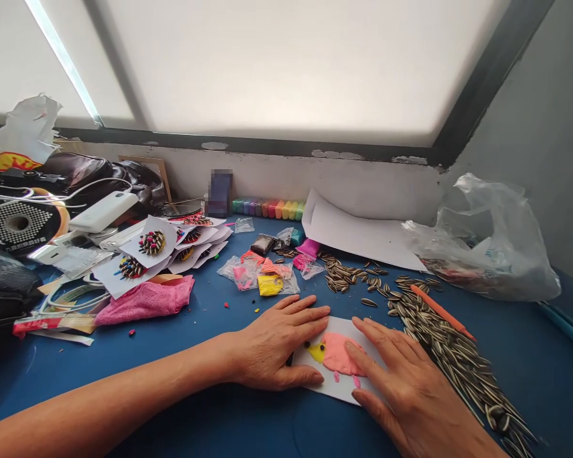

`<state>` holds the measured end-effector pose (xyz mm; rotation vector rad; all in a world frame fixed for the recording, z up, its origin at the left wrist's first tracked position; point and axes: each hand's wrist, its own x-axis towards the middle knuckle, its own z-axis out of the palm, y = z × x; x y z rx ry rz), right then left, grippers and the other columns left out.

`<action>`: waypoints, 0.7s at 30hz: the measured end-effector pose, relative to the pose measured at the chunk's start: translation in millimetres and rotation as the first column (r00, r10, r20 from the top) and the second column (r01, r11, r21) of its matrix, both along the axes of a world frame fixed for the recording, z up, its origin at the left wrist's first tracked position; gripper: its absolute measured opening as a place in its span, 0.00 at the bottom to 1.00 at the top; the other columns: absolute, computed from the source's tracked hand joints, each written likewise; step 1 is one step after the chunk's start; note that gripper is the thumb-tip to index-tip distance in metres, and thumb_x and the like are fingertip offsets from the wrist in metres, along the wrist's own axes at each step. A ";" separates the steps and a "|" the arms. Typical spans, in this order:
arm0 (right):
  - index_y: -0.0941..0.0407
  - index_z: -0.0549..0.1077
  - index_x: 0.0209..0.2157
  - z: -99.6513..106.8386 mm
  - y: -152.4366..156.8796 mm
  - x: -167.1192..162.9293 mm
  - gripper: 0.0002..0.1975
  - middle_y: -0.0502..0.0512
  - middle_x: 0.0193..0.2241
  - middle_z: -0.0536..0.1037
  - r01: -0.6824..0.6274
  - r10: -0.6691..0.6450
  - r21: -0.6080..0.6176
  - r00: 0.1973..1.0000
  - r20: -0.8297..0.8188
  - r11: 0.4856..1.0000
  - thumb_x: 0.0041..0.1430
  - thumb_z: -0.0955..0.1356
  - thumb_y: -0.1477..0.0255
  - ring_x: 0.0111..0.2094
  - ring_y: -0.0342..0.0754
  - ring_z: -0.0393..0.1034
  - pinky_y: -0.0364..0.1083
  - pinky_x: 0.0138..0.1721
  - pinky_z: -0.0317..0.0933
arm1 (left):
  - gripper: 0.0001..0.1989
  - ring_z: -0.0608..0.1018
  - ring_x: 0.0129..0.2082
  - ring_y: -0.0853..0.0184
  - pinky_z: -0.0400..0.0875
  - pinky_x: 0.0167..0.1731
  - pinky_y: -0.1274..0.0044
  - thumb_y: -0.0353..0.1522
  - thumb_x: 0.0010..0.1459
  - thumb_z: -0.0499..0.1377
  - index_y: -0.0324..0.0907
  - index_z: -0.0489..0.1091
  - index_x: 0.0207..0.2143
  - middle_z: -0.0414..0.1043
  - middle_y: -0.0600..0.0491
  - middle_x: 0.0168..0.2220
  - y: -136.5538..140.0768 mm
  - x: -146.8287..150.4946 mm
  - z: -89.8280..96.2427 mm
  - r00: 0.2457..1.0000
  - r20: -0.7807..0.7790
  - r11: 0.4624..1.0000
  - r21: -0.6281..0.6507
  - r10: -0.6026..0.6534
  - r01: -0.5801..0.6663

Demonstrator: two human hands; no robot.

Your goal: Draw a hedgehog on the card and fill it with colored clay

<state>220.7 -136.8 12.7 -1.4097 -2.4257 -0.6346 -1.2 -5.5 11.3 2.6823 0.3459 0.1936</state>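
Flat on the blue table lies a small white paper card (pixel 325 395). On it is a clay hedgehog figure: a pink body (pixel 338 353), a yellow pointed face (pixel 317 352) with black dots, and two small pink feet. My left hand (pixel 281 346) rests on the card's left edge, fingers stretched out. From the right, my right hand (pixel 401 372) lies over the card, its fingers spread and one fingertip touching the clay body. Neither hand holds anything. Part of the card's right side is hidden under my right hand.
Striped sunflower seeds (pixel 451 356) spread along the right, with an orange stick tool (pixel 442 312) on them. Bagged clay (pixel 270 285) lies ahead. Finished seed-covered cards (pixel 151 243) pile up at left behind a pink cloth (pixel 146 301). A plastic bag (pixel 496 248) stands far right.
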 end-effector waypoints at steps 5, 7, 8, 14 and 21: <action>0.58 0.75 0.47 1.3 -1.1 0.5 0.16 0.69 0.53 0.73 0.024 -0.024 -0.038 1.000 -0.005 0.999 0.60 0.67 0.65 0.51 0.60 0.68 0.57 0.46 0.64 | 0.36 0.51 0.67 0.53 0.40 0.66 0.59 0.43 0.57 0.57 0.37 0.54 0.64 0.50 0.44 0.66 -4.2 3.9 2.3 1.000 0.018 1.000 0.013 -0.016 0.016; 0.57 0.74 0.47 0.9 -1.2 0.9 0.16 0.68 0.53 0.72 0.025 -0.026 -0.047 0.999 -0.034 0.999 0.61 0.66 0.65 0.52 0.58 0.68 0.56 0.46 0.64 | 0.37 0.49 0.68 0.54 0.40 0.66 0.59 0.42 0.58 0.56 0.37 0.51 0.66 0.47 0.44 0.67 -4.7 4.3 0.9 0.999 0.016 0.999 -0.006 -0.031 0.032; 0.56 0.74 0.48 0.4 -1.0 1.3 0.16 0.68 0.54 0.71 0.025 -0.028 -0.047 0.998 -0.052 0.999 0.62 0.66 0.65 0.52 0.57 0.67 0.55 0.47 0.64 | 0.37 0.48 0.68 0.54 0.40 0.66 0.60 0.42 0.58 0.55 0.37 0.50 0.66 0.46 0.45 0.68 -4.7 4.3 0.1 0.999 0.011 0.999 -0.012 -0.038 0.038; 0.56 0.72 0.52 -3.5 1.9 3.3 0.19 0.68 0.55 0.69 0.027 -0.027 0.005 0.997 -0.073 1.000 0.62 0.65 0.64 0.54 0.58 0.65 0.56 0.48 0.62 | 0.37 0.48 0.68 0.53 0.40 0.65 0.58 0.45 0.59 0.55 0.37 0.51 0.65 0.46 0.45 0.68 -3.1 5.0 -1.4 0.999 -0.007 0.999 -0.022 -0.038 0.038; 0.56 0.74 0.51 -1.6 2.8 3.7 0.19 0.68 0.57 0.69 0.095 -0.095 -0.005 0.994 -0.059 0.995 0.63 0.64 0.63 0.57 0.60 0.62 0.58 0.50 0.60 | 0.38 0.49 0.68 0.52 0.41 0.65 0.57 0.49 0.60 0.53 0.36 0.52 0.65 0.47 0.43 0.67 -3.8 4.7 -2.6 0.999 0.019 0.999 -0.017 -0.037 0.038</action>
